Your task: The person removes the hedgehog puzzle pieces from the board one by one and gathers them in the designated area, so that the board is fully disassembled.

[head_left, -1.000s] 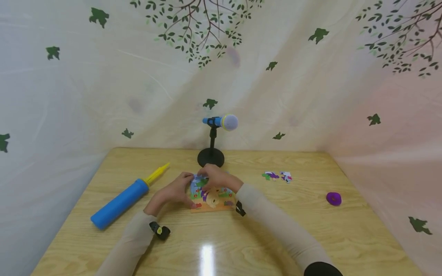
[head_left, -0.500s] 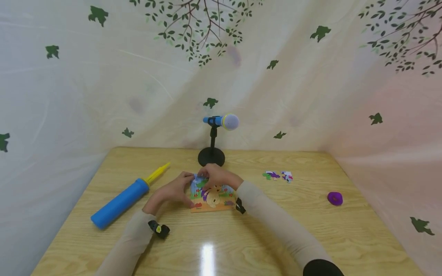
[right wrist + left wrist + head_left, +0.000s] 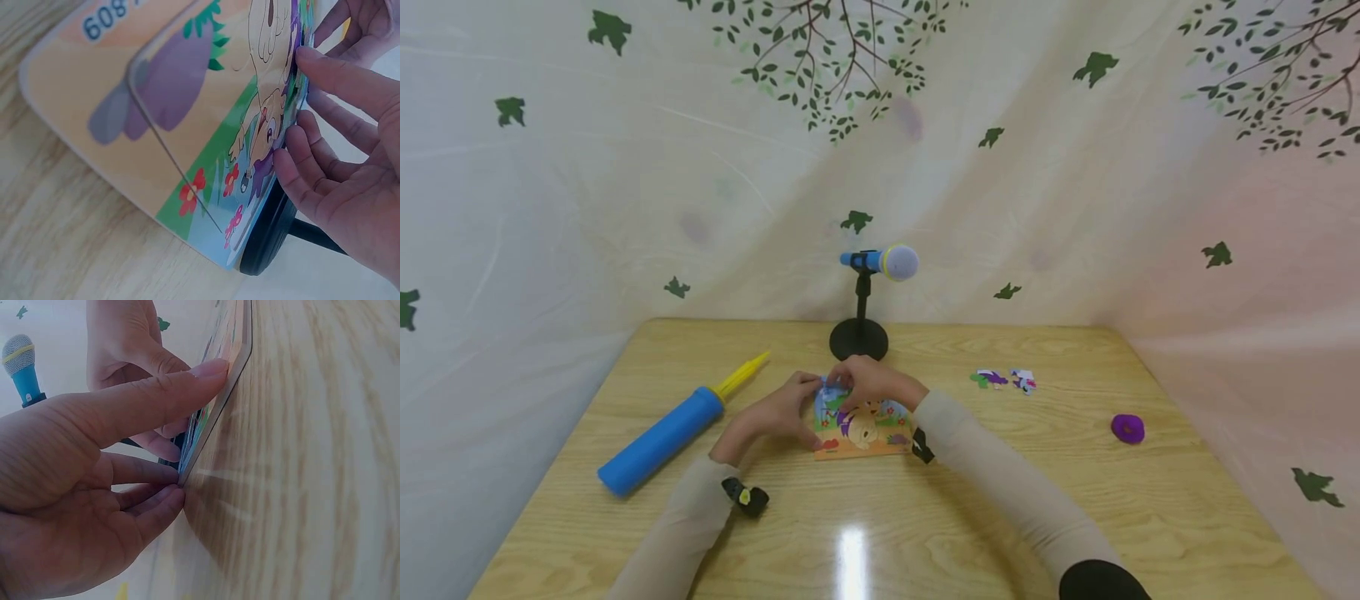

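Observation:
A jigsaw puzzle board (image 3: 863, 450) with a cartoon picture lies mid-table. My left hand (image 3: 781, 410) holds its left side: the thumb rests on top near the front, and the other fingers touch the far left corner. Over the board's upper left, my right hand (image 3: 874, 385) has its thumb and fingers bent down around a puzzle piece that they mostly cover. In the right wrist view, the puzzle (image 3: 172, 106) shows a purple vegetable, red flowers and seams between pieces; the right fingertips touch its far part. In the left wrist view, the board (image 3: 215, 412) appears edge-on.
Right of the board lie loose puzzle pieces (image 3: 990, 379). A purple round object (image 3: 1127, 429) sits near the right edge. A toy microphone (image 3: 880, 263) on a black stand (image 3: 859, 340) stands just behind the board. A blue hand pump (image 3: 662, 442) with a yellow nozzle lies at left.
The head view has shifted slightly. Both hands keep nearly the same place on the board, with no clear movement of the puzzle.

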`<state>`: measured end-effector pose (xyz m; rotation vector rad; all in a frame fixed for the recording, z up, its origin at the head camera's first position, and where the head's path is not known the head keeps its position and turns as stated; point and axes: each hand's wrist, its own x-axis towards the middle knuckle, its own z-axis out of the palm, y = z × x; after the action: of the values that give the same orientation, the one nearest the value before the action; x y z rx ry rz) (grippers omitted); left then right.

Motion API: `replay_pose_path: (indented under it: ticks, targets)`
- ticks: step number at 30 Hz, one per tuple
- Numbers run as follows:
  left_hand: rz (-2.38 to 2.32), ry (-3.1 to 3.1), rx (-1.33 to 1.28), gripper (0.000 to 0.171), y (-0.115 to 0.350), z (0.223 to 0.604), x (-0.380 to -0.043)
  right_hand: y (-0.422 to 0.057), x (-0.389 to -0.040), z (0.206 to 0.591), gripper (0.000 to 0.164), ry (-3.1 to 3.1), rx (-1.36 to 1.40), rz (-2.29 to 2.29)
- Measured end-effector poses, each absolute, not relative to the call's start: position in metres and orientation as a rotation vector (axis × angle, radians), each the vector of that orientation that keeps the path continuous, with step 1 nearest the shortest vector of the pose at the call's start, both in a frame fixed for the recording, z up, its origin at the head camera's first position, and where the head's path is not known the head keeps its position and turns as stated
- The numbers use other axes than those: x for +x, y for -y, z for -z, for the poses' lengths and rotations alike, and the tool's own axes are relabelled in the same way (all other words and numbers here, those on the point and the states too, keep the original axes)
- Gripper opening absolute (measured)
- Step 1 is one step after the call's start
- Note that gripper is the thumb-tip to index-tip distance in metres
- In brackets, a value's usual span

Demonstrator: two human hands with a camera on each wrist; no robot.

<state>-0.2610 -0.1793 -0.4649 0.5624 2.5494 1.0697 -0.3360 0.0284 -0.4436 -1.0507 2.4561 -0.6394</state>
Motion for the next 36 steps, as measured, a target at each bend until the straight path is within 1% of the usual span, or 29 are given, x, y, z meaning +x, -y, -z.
replay_pose_path:
  ticks: [7,16,21,28,36]
  targets:
    - [-1.072,-2.545,0.567,0.105,0.178,0.466,-0.262,-0.032,-0.335,0.443,0.05,-2.424,-1.036,0.66]
    - [-1.024,-2.569,0.522,0.105,0.175,0.465,-0.261,-0.049,-0.329,0.437,0.043,-2.481,-1.161,0.655]
    - [-1.003,-2.581,0.505,0.105,0.175,0.467,-0.261,-0.07,-0.326,0.432,0.047,-2.54,-1.157,0.685]
    - [-0.98,-2.591,0.475,0.106,0.175,0.465,-0.261,-0.107,-0.329,0.42,0.043,-2.598,-1.088,0.773]
    - [-0.959,-2.595,0.474,0.105,0.174,0.465,-0.261,-0.157,-0.337,0.414,0.045,-2.638,-0.979,0.858]
